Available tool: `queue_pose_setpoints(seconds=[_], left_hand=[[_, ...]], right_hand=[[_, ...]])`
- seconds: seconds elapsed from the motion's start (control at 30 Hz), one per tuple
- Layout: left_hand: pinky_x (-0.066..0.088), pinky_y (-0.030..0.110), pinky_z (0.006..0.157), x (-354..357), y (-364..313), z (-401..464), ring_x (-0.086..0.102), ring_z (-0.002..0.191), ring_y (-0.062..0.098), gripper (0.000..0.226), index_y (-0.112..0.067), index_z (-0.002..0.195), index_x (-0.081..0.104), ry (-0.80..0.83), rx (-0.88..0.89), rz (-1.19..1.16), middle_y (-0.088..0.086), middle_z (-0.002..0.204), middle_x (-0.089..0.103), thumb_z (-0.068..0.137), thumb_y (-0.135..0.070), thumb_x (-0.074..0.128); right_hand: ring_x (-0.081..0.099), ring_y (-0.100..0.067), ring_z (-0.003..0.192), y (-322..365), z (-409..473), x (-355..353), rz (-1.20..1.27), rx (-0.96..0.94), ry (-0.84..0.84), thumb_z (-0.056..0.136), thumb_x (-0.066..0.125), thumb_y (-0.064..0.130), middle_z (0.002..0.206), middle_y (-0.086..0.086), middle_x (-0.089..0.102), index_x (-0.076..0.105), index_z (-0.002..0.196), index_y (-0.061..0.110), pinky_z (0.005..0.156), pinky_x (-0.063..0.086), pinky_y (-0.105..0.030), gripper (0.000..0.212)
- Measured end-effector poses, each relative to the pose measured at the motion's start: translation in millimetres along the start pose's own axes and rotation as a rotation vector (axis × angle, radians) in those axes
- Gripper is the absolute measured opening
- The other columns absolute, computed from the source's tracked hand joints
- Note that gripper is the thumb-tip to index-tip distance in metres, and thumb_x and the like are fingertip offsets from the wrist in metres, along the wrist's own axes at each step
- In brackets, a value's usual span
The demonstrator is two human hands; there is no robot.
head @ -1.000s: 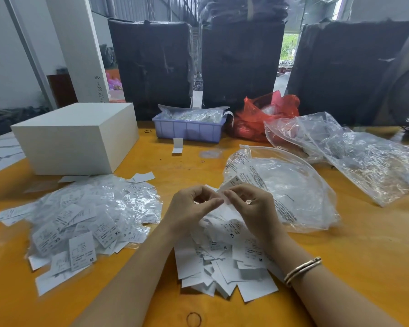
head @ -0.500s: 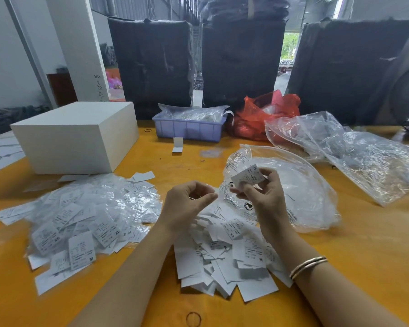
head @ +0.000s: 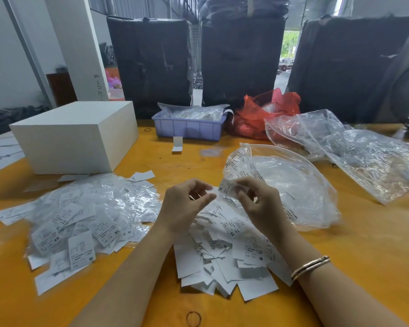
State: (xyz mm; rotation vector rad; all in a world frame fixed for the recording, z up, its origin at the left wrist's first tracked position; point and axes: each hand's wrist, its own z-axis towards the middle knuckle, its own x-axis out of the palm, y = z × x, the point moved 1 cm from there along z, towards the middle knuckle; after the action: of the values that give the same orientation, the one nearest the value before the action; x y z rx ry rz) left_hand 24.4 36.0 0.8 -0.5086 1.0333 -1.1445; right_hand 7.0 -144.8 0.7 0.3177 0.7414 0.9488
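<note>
My right hand (head: 257, 204) pinches a small white printed label (head: 227, 186) between thumb and fingertips, just above a loose pile of white size labels (head: 224, 256) on the orange table. My left hand (head: 183, 206) hovers close to its left, fingers curled, thumb and forefinger pinching what looks like a small clear sleeve (head: 214, 192) that meets the label's edge. The sleeve is thin and hard to make out. A heap of labels packed in small clear sleeves (head: 80, 215) lies at my left.
A large clear zip bag (head: 293, 185) lies right behind my hands, with more crumpled clear bags (head: 364, 149) to the right. A white box (head: 76, 138), a lilac bin (head: 189, 128) and a red bag (head: 265, 114) stand farther back. A rubber band (head: 193, 318) lies near the front edge.
My right hand lifted one label out of the pile, then brought it down and left toward my left hand. The left hand has barely moved.
</note>
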Motion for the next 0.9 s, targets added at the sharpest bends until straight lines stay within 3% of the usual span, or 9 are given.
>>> queue_pose_setpoints(seconds=[0.27, 0.37, 0.47, 0.57, 0.73, 0.83, 0.9], left_hand=[[0.044, 0.01, 0.058, -0.9, 0.5, -0.5, 0.055, 0.06, -0.005, 0.015, -0.025, 0.085, 0.066, 0.012, 0.016, 0.056, -0.013, 0.071, 0.062, 0.077, -0.018, 0.077], [0.044, 0.01, 0.058, -1.0, 0.1, 0.5, 0.055, 0.061, -0.005, 0.014, -0.023, 0.086, 0.067, 0.015, 0.019, 0.062, -0.013, 0.071, 0.062, 0.077, -0.018, 0.077], [0.046, 0.012, 0.059, -0.5, -0.1, 0.3, 0.056, 0.062, -0.003, 0.013, -0.021, 0.087, 0.068, 0.022, 0.019, 0.056, -0.012, 0.071, 0.062, 0.077, -0.018, 0.077], [0.047, 0.015, 0.061, -0.2, -0.1, 0.0, 0.058, 0.067, 0.0, 0.009, -0.017, 0.086, 0.071, 0.045, 0.037, 0.067, -0.012, 0.073, 0.065, 0.078, -0.018, 0.075], [0.045, 0.013, 0.059, 2.1, -0.8, -0.7, 0.061, 0.068, 0.001, 0.006, -0.017, 0.086, 0.074, 0.107, 0.064, 0.049, -0.013, 0.073, 0.068, 0.08, -0.016, 0.074], [0.044, 0.012, 0.058, 1.6, 0.3, -0.1, 0.059, 0.065, -0.002, 0.007, -0.025, 0.083, 0.073, 0.106, 0.053, 0.041, -0.015, 0.072, 0.068, 0.079, -0.019, 0.074], [0.045, 0.014, 0.057, -0.1, 1.4, 0.8, 0.058, 0.063, -0.003, 0.011, -0.029, 0.08, 0.07, 0.075, 0.037, 0.034, -0.015, 0.071, 0.067, 0.079, -0.018, 0.074]], right_hand=[[0.055, 0.009, 0.067, -1.3, 1.0, -2.4, -0.008, -0.057, 0.013, 0.084, 0.059, -0.002, 0.079, 0.024, 0.055, 0.068, 0.101, 0.002, 0.057, 0.038, -0.004, 0.019], [0.056, 0.007, 0.071, -0.1, 1.1, -2.1, -0.012, -0.072, 0.03, 0.084, 0.06, -0.004, 0.082, 0.014, 0.062, 0.068, 0.101, 0.003, 0.06, 0.041, -0.005, 0.02], [0.06, -0.005, 0.078, -0.2, -0.5, -0.1, -0.049, -0.117, 0.115, 0.084, 0.059, -0.006, 0.092, -0.004, 0.068, 0.068, 0.103, 0.004, 0.065, 0.048, -0.011, 0.023], [0.061, -0.016, 0.09, -3.9, -1.5, 0.4, -0.083, -0.112, 0.217, 0.089, 0.052, -0.005, 0.102, -0.008, 0.067, 0.064, 0.114, 0.006, 0.076, 0.05, -0.018, 0.03], [0.044, -0.001, 0.085, -3.1, -3.2, 3.3, -0.168, -0.195, 0.328, 0.09, 0.045, 0.001, 0.097, -0.007, 0.065, 0.056, 0.128, 0.007, 0.075, 0.037, -0.016, 0.04], [0.053, -0.009, 0.088, -3.3, -2.4, 3.2, -0.096, -0.145, 0.264, 0.09, 0.043, 0.003, 0.1, -0.007, 0.065, 0.054, 0.129, 0.007, 0.075, 0.045, -0.019, 0.041], [0.055, -0.001, 0.087, -4.8, -1.2, 1.2, -0.023, -0.088, 0.146, 0.09, 0.042, 0.002, 0.1, 0.0, 0.063, 0.056, 0.126, 0.005, 0.073, 0.045, -0.01, 0.039]])
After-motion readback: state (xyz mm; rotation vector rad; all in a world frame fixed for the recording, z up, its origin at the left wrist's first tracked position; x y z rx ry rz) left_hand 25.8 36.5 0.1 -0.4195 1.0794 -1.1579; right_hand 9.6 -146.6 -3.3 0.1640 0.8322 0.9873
